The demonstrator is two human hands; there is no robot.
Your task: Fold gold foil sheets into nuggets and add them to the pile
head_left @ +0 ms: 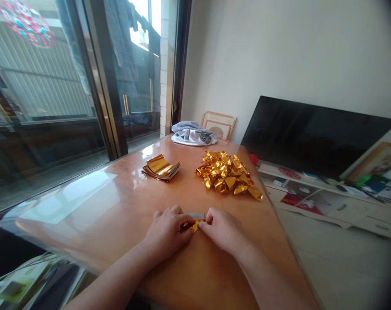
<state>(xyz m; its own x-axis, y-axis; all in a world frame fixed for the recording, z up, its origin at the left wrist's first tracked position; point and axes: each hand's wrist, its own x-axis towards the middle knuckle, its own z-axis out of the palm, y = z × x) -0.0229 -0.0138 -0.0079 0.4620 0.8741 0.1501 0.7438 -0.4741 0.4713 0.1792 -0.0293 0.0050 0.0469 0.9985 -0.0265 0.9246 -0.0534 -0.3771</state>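
Note:
Near the front of the table, a small sheet of gold foil paper [195, 215] with a greyish back lies partly folded between my hands. My left hand [169, 228] grips its left side, thumb and fingers closed on the edge. On the right edge my right hand [223, 228] pinches the same sheet, fingers curled. Parts of the sheet are hidden under the fingers. Beyond my left hand sits a stack of flat gold foil paper [161, 168]. A heap of folded gold foil pieces [226, 174] lies beyond my right hand.
The glossy brown table [127, 211] runs away toward a bundle of grey cloth [193, 132] and leaning picture frames [218, 125]. Glass sliding doors [47, 94] stand on the left. At right, a large television [318, 133] stands on a white cabinet [331, 206].

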